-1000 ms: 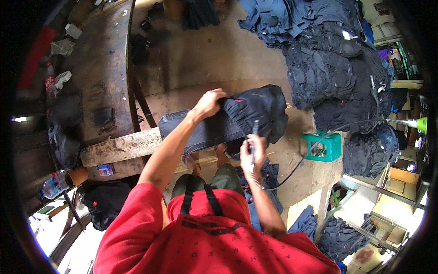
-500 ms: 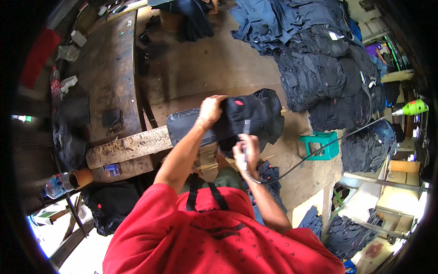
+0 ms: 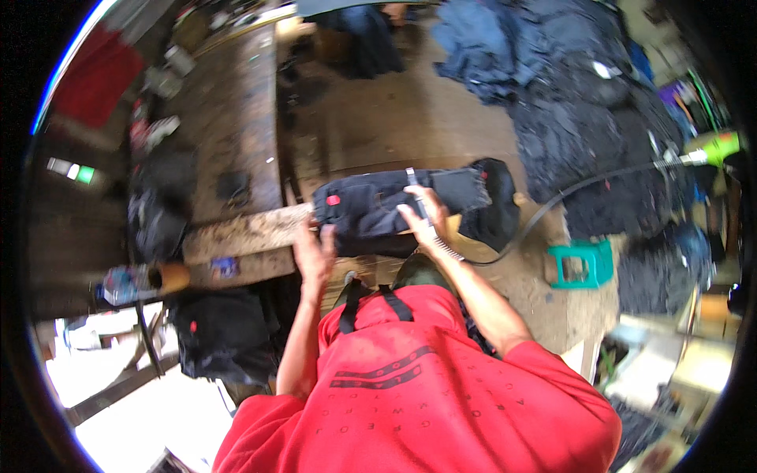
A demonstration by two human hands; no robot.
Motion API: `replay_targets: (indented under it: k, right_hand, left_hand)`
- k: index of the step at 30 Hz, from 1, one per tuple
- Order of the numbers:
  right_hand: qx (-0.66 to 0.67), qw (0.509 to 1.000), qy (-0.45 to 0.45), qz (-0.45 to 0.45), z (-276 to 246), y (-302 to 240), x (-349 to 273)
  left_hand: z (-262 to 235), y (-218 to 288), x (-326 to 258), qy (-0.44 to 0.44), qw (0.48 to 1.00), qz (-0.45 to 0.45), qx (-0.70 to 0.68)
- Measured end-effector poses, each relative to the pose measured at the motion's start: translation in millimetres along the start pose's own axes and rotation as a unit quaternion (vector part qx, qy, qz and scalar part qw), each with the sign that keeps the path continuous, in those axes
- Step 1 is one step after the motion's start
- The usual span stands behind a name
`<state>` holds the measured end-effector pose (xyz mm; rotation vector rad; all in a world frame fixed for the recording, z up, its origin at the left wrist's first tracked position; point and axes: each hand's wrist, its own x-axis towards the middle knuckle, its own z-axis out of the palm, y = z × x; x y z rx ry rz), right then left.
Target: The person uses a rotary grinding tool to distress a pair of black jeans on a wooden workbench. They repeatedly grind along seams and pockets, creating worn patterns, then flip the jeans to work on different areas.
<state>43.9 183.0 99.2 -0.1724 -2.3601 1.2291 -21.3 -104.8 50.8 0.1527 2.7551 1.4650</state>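
A dark denim garment (image 3: pixel 371 209) is pulled over a narrow board in front of me, with a small red tag at its left end. My left hand (image 3: pixel 314 251) is at that left end, thumb and fingers apart, by the garment's near corner. In my right hand (image 3: pixel 426 214) is the slim handpiece (image 3: pixel 418 197) of a rotary tool, its tip over the denim. A black flexible shaft (image 3: pixel 544 209) runs from the handpiece to a lime-green power tool (image 3: pixel 714 148) at the far right.
The stained wooden plank (image 3: pixel 244 235) extends left from the garment. A green plastic stool (image 3: pixel 582 264) stands at right. Heaps of dark denim (image 3: pixel 583 118) lie at the far right. Near the plank are a plastic bottle (image 3: pixel 120 285) and a folded black garment (image 3: pixel 225 335).
The garment has slid left along the board, and its red tag is now at the left end. My left hand has come off its top to the near left corner.
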Motion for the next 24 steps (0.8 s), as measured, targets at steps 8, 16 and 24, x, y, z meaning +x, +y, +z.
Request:
replay_targets:
  k: [8,16,24]
  right_hand:
    - [-0.04,0.964,-0.219,-0.146,26,62,39]
    - [0.022,0.964,-0.24,-0.112,1,82,57]
    - [0.088,0.95,-0.289,-0.081,39,79,60]
  left_hand:
    - [25,50,-15,0.08,0.972,-0.024,0.219]
    - [74,63,1,0.035,0.981,-0.069,0.177]
    - [79,34,9,0.088,0.995,-0.046,0.016]
